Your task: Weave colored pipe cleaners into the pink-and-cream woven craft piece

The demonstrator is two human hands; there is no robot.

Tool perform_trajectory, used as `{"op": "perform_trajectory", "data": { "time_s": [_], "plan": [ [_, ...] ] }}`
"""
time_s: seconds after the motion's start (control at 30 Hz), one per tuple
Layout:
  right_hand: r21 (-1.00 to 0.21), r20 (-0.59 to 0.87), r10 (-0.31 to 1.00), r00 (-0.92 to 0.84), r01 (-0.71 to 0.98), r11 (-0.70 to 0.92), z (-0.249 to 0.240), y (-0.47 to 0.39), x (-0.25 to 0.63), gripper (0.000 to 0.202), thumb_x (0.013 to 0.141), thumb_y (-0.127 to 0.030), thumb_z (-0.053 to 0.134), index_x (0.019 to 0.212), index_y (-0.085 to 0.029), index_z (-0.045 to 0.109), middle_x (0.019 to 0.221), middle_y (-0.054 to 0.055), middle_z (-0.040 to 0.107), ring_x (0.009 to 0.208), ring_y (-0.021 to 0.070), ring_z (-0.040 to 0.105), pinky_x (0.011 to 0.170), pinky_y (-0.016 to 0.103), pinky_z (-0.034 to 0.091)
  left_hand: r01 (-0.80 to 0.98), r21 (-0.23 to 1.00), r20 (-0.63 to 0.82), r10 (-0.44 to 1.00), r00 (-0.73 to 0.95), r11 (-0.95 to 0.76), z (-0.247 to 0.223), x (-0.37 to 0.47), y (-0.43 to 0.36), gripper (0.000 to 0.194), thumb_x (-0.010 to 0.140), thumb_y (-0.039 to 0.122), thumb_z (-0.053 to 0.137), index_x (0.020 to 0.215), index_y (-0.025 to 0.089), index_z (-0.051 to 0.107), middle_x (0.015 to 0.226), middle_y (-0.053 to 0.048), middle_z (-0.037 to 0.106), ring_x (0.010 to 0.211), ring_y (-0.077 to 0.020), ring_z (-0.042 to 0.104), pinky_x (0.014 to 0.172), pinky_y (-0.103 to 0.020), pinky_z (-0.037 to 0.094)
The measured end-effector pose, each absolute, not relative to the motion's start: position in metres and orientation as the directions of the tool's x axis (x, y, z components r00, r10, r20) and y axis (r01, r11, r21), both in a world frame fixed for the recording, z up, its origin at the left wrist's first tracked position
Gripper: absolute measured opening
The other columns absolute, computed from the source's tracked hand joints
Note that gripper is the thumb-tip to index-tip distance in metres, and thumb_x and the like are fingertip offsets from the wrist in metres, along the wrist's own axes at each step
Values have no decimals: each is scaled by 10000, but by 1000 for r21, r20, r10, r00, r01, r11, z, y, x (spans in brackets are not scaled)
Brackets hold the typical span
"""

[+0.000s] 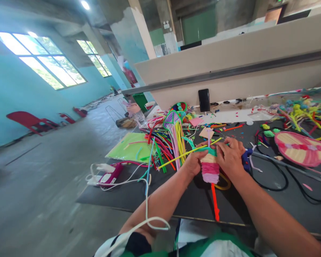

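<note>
A small striped piece [210,167] of wound fuzzy stems, in green, cream, pink and lilac, is held up over the table's front part. A red stem [215,202] sticks out below it and a lilac stem [209,137] above. My left hand [195,162] grips its left edge, thumb on the green band. On the right side, my right hand [232,153] has its fingers bent together at the upper edge of the piece. A yellow stem [181,156] runs slantwise across the top, past both hands.
Bundled stems [177,139] lie behind my left hand, near a green packet [128,147]. A magenta power strip [111,175] with white cables is at left. A phone [204,100] leans on the partition. A blue glue gun [246,159], black cable and pink oval piece [302,148] are at right.
</note>
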State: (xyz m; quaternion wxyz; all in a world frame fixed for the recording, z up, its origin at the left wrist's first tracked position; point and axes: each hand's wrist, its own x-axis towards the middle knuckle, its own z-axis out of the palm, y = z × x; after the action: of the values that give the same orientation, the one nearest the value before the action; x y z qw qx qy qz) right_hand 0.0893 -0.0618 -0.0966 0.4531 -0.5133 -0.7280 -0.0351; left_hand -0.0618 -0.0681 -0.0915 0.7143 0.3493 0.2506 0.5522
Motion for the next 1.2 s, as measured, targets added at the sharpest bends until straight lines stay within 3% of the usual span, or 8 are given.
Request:
{"op": "perform_trajectory", "data": {
  "time_s": [0.17, 0.33, 0.47, 0.63, 0.83, 1.07, 1.2],
  "plan": [
    [-370, 638, 755, -154, 798, 475, -100, -58, 92, 283, 759, -186, 520, 967, -212, 711, 1092, 99, 454, 956, 248, 457, 791, 372, 379, -578, 795, 8, 949, 314, 184, -91, -61, -73, 494, 623, 143, 738, 1102, 159, 617, 974, -82, 702, 852, -214, 667, 836, -352, 476],
    [-367, 610, 775, -164, 809, 459, -103, -52, 96, 370, 727, -185, 548, 1060, -270, 686, 1098, 85, 446, 972, 263, 440, 791, 389, 360, -561, 807, 7, 947, 322, 185, -92, -62, -74, 469, 642, 163, 742, 1096, 156, 624, 966, -87, 705, 850, -215, 667, 835, -355, 480],
    [-383, 587, 783, -203, 784, 489, -103, -48, 100, 266, 721, -185, 561, 945, -233, 696, 1140, 84, 453, 990, 257, 444, 790, 380, 343, -556, 801, -16, 938, 347, 219, -90, -62, -72, 420, 654, 168, 737, 1061, 133, 640, 932, -100, 708, 848, -230, 673, 831, -366, 490],
    [-399, 603, 768, -216, 751, 525, -108, -43, 101, 210, 745, -127, 537, 857, -213, 693, 1013, 73, 562, 937, 224, 478, 771, 365, 312, -561, 793, -63, 948, 312, 237, -93, -60, -69, 327, 672, 175, 731, 987, 113, 666, 847, -91, 715, 785, -222, 678, 798, -368, 512],
    [-375, 556, 807, -201, 806, 459, -113, -43, 101, 142, 735, -153, 587, 729, -229, 707, 963, 54, 597, 923, 224, 453, 735, 368, 270, -530, 810, -94, 948, 305, 251, -100, -64, -67, 225, 683, 178, 725, 889, 98, 680, 874, -101, 710, 775, -220, 676, 805, -386, 518],
    [-369, 646, 738, -194, 767, 524, -97, -51, 100, 102, 809, -217, 588, 759, -224, 677, 892, 26, 677, 924, 213, 508, 835, 372, 263, -550, 799, -106, 957, 271, 245, -98, -67, -62, 261, 656, 149, 732, 904, 91, 678, 838, -89, 715, 783, -226, 679, 829, -394, 510],
    [-363, 696, 701, -155, 767, 530, -97, -53, 99, 138, 847, -219, 551, 791, -223, 677, 764, 14, 696, 775, 173, 578, 875, 379, 260, -560, 779, -117, 943, 313, 282, -102, -69, -60, 256, 657, 122, 716, 908, 89, 679, 840, -93, 717, 784, -231, 681, 834, -394, 500]
  ]
}}
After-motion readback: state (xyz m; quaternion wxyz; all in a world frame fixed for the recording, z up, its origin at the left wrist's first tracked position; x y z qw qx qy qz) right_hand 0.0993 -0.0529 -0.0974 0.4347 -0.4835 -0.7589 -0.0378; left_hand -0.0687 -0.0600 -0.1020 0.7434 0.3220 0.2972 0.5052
